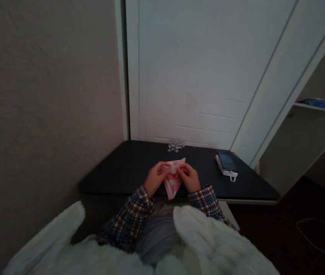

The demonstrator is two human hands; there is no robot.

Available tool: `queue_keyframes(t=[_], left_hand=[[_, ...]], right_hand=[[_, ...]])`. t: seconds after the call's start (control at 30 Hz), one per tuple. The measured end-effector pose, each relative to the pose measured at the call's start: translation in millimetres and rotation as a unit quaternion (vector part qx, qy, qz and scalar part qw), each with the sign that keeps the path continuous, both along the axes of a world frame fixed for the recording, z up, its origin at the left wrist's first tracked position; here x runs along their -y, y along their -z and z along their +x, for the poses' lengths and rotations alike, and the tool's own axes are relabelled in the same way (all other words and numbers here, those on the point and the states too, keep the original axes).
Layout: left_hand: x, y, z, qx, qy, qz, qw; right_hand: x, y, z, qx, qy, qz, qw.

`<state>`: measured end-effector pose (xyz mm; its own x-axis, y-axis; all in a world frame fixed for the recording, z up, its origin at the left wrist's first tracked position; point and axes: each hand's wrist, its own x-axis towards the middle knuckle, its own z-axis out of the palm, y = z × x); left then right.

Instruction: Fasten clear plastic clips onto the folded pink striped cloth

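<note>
Between my two hands is a pink and white packet (174, 185), held up just over the near edge of the black tabletop (116, 168). My left hand (155, 178) pinches its upper left side, and my right hand (190, 178) pinches the upper right side. Something small and clear seems to lie between the fingertips at the packet's top, too blurred to name. Beyond the hands, near the back of the table, sits a cluster of small clear round pieces (176, 145).
To the right on the table lies a phone (227, 162) on a white object with a loop (233, 178). A white panelled door (185, 68) stands behind the table, a bare wall (50, 95) at left. A pale cable (312, 244) runs over the dark floor at right.
</note>
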<state>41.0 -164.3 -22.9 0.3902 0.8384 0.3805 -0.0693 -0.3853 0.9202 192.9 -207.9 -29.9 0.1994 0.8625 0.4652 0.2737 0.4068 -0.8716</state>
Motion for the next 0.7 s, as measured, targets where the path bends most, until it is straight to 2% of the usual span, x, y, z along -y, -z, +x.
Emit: queue_keyframes(t=[0.23,0.43,0.57,0.7], left_hand=[[-3.5,7.4,1.7,-0.019,-0.019,0.012,1.000],[-5.2,8.5,1.2,-0.024,-0.029,0.009,0.999],[-2.8,5.6,0.7,-0.025,-0.016,0.006,1.000],[0.4,3.7,1.2,-0.016,0.025,-0.014,0.999]], right_hand=[[2.2,-2.0,-1.2,0.030,0.018,0.004,0.999],[2.8,-2.7,-1.3,0.014,0.010,0.013,1.000],[3.0,-2.7,-1.3,0.012,0.014,0.012,1.000],[2.2,-2.8,-0.8,0.006,0.013,0.012,1.000]])
